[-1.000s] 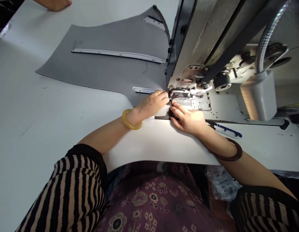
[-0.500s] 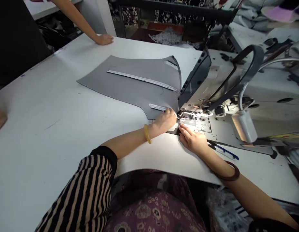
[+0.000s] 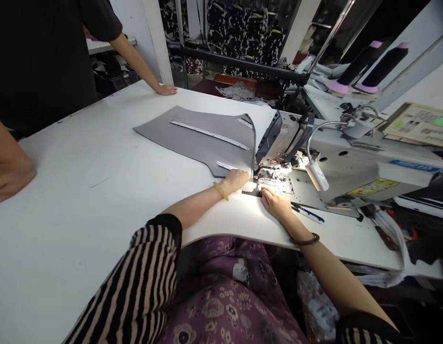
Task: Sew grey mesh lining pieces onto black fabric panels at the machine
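Note:
A grey fabric panel [image 3: 193, 136] with pale strips lies on the white table [image 3: 81, 191], its near corner under the presser foot [image 3: 266, 174] of the sewing machine [image 3: 350, 160]. My left hand [image 3: 236, 180] rests on that corner just left of the foot, fingers bent and pressed on the cloth. My right hand [image 3: 277, 200] lies right in front of the needle plate, fingers flat on a dark strip of the fabric's edge. A yellow bangle is on my left wrist, a dark one on my right.
A blue-handled thread snip [image 3: 309, 213] lies on the table right of my right hand. A machine lamp [image 3: 316, 174] hangs over the needle area. Another person in black leans on the table, one hand [image 3: 166, 89] at the far edge, one [image 3: 8, 179] at the left.
The view has risen and pulled back, bringing the other person and the room behind into sight. Both my hands stay at the presser foot on the fabric.

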`<state>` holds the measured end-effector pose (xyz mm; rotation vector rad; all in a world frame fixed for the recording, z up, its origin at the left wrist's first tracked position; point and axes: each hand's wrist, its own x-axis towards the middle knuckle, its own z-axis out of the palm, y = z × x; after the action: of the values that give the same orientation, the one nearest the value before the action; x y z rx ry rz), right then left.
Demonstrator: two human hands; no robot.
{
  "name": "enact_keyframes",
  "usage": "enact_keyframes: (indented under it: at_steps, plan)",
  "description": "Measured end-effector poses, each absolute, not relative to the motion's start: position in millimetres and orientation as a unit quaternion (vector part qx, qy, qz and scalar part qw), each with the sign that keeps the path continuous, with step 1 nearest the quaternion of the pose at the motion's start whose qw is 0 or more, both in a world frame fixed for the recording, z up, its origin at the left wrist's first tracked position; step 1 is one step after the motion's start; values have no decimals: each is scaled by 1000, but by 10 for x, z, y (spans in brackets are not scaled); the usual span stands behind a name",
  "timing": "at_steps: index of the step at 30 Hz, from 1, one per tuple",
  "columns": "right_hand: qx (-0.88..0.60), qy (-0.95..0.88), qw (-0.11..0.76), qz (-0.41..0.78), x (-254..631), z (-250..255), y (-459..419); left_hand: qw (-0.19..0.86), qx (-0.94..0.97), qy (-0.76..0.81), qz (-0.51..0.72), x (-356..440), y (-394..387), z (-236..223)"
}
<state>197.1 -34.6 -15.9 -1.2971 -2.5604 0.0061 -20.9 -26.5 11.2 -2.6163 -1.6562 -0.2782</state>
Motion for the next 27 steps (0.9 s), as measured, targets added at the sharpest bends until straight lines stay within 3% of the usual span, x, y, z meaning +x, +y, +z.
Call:
enact_keyframes:
  at_steps: [6,10,14,16,20,23,25,27]
  plan:
    - [-476,-843,198,153,1822,-159,-429,-13,-739,-656,-153,-1263,-1488,252]
    - [-464,-797,220,317,1425,-133,-330,-196,-607,-698,-324,-1776,-2430,389]
    - [-378,-675,244,584,953,-95,-281,-332,-548,-693,-331,-1919,-3066,399]
    - [-368,-635,254,630,760,18,-318,-373,-572,-670,-293,-1854,-3191,363]
    - [-367,-699,331,517,613,725,-475,-347,-688,-607,-195,-1512,-2921,227]
    - [-305,-772,490,266,685,1530,-674,-261,-738,-577,-232,-1234,-2306,123]
    - [-254,-830,489,87,705,1925,-873,-234,-735,-561,-302,-1146,-1853,144]
    - [-258,-853,454,25,637,2049,-1111,-137,-725,-588,-332,-1199,-1520,278]
